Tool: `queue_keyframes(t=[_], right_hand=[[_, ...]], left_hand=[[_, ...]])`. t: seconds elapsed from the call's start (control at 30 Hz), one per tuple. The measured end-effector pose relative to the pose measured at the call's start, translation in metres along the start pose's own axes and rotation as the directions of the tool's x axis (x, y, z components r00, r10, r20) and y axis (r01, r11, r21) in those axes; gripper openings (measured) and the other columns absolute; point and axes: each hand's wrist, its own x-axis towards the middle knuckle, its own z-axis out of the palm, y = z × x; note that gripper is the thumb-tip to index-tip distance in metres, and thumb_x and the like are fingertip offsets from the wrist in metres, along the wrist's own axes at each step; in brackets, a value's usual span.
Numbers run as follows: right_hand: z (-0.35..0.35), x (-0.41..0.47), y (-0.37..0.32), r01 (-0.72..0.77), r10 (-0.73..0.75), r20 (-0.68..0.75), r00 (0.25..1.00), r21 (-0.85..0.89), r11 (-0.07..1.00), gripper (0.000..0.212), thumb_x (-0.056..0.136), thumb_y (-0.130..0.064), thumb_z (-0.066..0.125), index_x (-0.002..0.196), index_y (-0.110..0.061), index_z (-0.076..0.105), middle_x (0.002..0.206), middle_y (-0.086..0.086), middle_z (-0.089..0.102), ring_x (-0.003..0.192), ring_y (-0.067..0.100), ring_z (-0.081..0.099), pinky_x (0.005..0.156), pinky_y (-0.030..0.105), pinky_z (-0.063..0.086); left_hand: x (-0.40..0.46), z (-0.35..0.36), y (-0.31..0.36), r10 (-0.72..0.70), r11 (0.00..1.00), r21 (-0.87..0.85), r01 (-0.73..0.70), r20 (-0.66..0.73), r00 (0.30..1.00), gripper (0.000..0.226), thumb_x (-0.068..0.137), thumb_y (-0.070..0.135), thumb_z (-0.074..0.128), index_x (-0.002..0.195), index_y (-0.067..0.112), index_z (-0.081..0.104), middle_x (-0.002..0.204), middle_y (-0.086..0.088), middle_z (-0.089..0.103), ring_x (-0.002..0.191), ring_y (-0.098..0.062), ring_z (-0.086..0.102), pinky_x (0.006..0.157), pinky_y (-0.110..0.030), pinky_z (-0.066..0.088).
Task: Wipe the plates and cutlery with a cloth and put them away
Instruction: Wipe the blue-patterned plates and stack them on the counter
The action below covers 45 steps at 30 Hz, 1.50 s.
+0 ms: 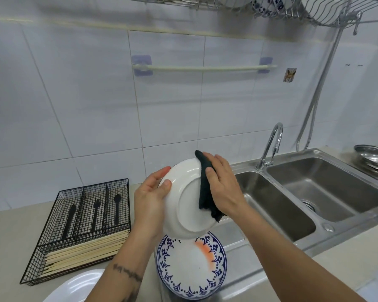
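Patterned plate [191,267]: flat on counter, nearest camera, beside sink [297,192].
White plate [183,199]: raised above it, tilted, underside facing camera.
Left hand [150,197]: grips white plate's left rim.
Right hand [224,186]: presses dark cloth [205,192] against underside.

Both hands [150,192] [224,186] raised, fingers curled

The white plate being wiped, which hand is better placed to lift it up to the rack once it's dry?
Left. The left hand already holds the white plate by its rim, while the right hand presses the dark cloth against it.
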Motion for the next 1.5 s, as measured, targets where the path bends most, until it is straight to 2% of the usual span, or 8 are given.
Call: queue_keyframes(t=[0.27,0.5,0.73,0.9,1.03,1.17,1.37,1.5], right_hand=[[0.038,-0.061,0.005,0.017,-0.028,-0.204,0.978,-0.055,0.998,0.058,0.099,-0.036,0.03,0.154,-0.04,0.014,0.161,-0.009,0.005,0.148,0.009,0.009,0.117,0.032,0.014],[0.027,-0.026,0.002,-0.204,0.237,-0.276,0.932,0.141,0.969,0.061,0.096,-0.043,0.026,0.154,-0.028,0.021,0.158,0.0,0.022,0.144,0.017,0.024,0.116,0.034,0.023],[0.058,-0.059,-0.027,0.14,-0.175,-0.075,0.982,-0.339,0.93,0.063,0.096,-0.04,0.02,0.156,-0.022,0.019,0.165,0.0,0.007,0.151,0.018,-0.006,0.121,0.047,-0.003],[0.045,-0.028,-0.036,0.304,-0.285,0.108,0.953,-0.338,0.89,0.065,0.096,-0.045,0.022,0.157,-0.025,0.013,0.165,-0.002,0.003,0.151,0.016,-0.008,0.12,0.042,-0.009],[0.031,0.016,-0.036,0.251,-0.229,0.104,0.968,-0.321,0.913,0.064,0.094,-0.05,0.02,0.149,-0.023,0.038,0.153,0.002,0.036,0.143,0.021,0.027,0.118,0.048,0.016],[0.013,0.035,-0.015,-0.035,0.043,0.054,0.998,-0.143,0.989,0.051,0.097,-0.049,0.022,0.134,-0.026,0.05,0.125,0.006,0.058,0.118,0.028,0.052,0.101,0.044,0.039],[0.018,0.021,-0.047,0.319,-0.329,0.035,0.944,-0.359,0.877,0.052,0.094,-0.043,0.029,0.141,-0.026,0.046,0.143,0.003,0.045,0.132,0.024,0.038,0.111,0.046,0.028],[0.008,0.025,-0.029,0.215,-0.234,-0.041,0.971,-0.268,0.939,0.052,0.096,-0.042,0.033,0.145,-0.028,0.041,0.145,0.001,0.043,0.131,0.021,0.038,0.111,0.041,0.031]], left_hand=[[0.012,0.005,-0.001,-0.143,0.956,-0.277,0.1,-0.14,0.98,0.028,0.097,0.004,0.056,0.108,0.026,0.07,0.102,-0.004,0.074,0.089,-0.021,0.067,0.086,-0.04,0.056],[0.016,0.014,0.004,-0.167,0.932,-0.348,0.097,-0.177,0.97,0.027,0.099,0.007,0.053,0.112,0.026,0.067,0.106,-0.004,0.072,0.085,-0.02,0.068,0.079,-0.038,0.057],[0.011,0.019,0.003,-0.211,0.931,-0.348,0.108,-0.273,0.939,0.027,0.101,0.009,0.053,0.112,0.03,0.067,0.109,-0.005,0.07,0.093,-0.024,0.069,0.08,-0.04,0.058],[0.003,0.011,-0.001,-0.232,0.932,-0.328,0.151,-0.224,0.947,0.032,0.099,0.004,0.052,0.104,0.03,0.07,0.11,-0.008,0.073,0.098,-0.025,0.072,0.089,-0.042,0.057],[-0.001,0.009,0.001,-0.201,0.957,-0.251,0.148,-0.203,0.958,0.031,0.096,0.003,0.055,0.1,0.029,0.071,0.111,-0.008,0.074,0.103,-0.03,0.07,0.096,-0.049,0.054],[0.002,0.005,0.01,-0.143,0.973,-0.208,0.097,-0.222,0.964,0.028,0.095,0.005,0.057,0.098,0.029,0.071,0.114,-0.006,0.071,0.106,-0.032,0.068,0.099,-0.053,0.052],[0.008,0.014,0.014,-0.146,0.976,-0.187,0.113,-0.174,0.974,0.028,0.094,0.007,0.059,0.1,0.03,0.074,0.111,-0.009,0.074,0.104,-0.031,0.07,0.097,-0.053,0.054],[0.01,0.021,0.016,-0.141,0.971,-0.219,0.1,-0.182,0.973,0.027,0.095,0.006,0.058,0.101,0.029,0.072,0.114,-0.007,0.073,0.104,-0.031,0.07,0.096,-0.051,0.054]])
